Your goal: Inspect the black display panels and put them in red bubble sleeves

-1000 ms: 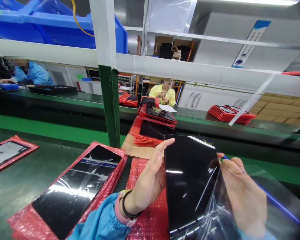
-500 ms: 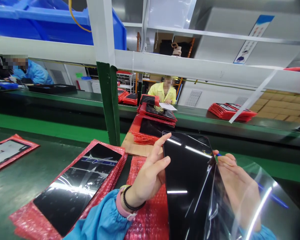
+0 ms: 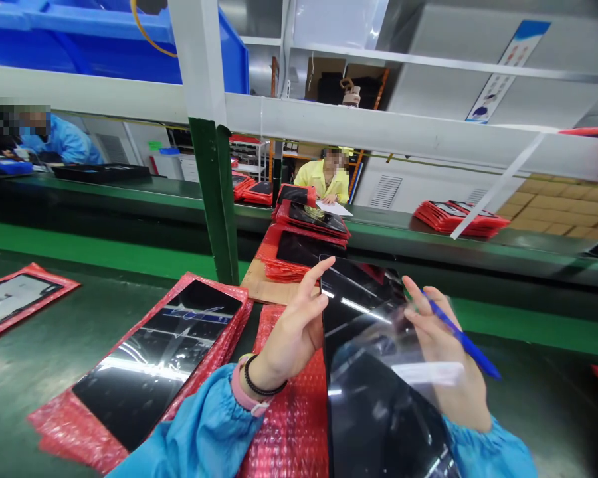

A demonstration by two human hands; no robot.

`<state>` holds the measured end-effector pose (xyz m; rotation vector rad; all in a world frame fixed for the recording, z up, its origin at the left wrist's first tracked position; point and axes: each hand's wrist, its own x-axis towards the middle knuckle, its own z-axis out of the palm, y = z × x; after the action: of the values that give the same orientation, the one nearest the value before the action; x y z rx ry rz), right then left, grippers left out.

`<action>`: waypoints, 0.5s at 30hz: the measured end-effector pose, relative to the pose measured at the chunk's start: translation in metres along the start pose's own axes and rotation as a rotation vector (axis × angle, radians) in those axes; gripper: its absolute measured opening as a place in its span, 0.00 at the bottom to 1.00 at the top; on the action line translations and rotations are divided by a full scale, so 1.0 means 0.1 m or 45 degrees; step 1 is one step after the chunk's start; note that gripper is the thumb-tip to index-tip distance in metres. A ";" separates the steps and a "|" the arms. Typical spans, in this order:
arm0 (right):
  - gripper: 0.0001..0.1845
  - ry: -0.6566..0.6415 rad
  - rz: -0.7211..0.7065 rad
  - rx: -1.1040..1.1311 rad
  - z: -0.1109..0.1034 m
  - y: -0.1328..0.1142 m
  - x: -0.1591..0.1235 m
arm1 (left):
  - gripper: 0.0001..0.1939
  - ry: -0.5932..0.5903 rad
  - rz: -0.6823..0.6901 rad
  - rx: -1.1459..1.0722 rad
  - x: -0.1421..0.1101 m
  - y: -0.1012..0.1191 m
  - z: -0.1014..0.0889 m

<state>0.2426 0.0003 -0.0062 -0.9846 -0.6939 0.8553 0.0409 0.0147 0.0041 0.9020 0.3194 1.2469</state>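
Observation:
My left hand (image 3: 299,322) grips the left edge of a glossy black display panel (image 3: 363,318), which is tilted up in front of me. At the panel's upper right edge is my right hand (image 3: 446,345), with a blue pen (image 3: 466,342) tucked between its fingers. Clear protective film (image 3: 423,375) lies loosely across the panel's lower right part and overlaps the right hand; whether the fingertips pinch it I cannot tell. Below the panel is red bubble wrap (image 3: 292,411). To the left, another black panel (image 3: 159,362) with a blue pen scribble rests on red bubble-wrap sleeves.
Stacked panels in red wrap (image 3: 309,226) stand ahead, beside a green post (image 3: 214,199). A wrapped panel (image 3: 17,299) lies far left. A white shelf beam (image 3: 379,123) crosses above. A person in yellow (image 3: 323,176) and one in blue (image 3: 72,139) sit beyond.
The clear film has swung from the right side over the panel's front. My right hand has shifted left and up slightly, and its pen shows more plainly. My left hand keeps its hold.

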 end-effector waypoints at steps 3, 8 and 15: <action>0.30 -0.103 0.018 -0.048 0.00 0.03 -0.08 | 0.23 0.012 0.002 -0.008 0.01 -0.03 -0.02; 0.33 -0.097 0.168 -0.022 -0.03 0.31 -0.08 | 0.34 0.157 -0.035 0.043 -0.07 -0.05 -0.13; 0.27 -0.176 0.236 -0.035 0.04 0.91 -0.17 | 0.38 0.531 -0.231 0.342 -0.54 0.04 -0.67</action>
<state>0.2046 0.0138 -0.0898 -1.0329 -0.7410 1.0867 -0.0239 -0.0067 -0.0491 0.8119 0.8983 1.2343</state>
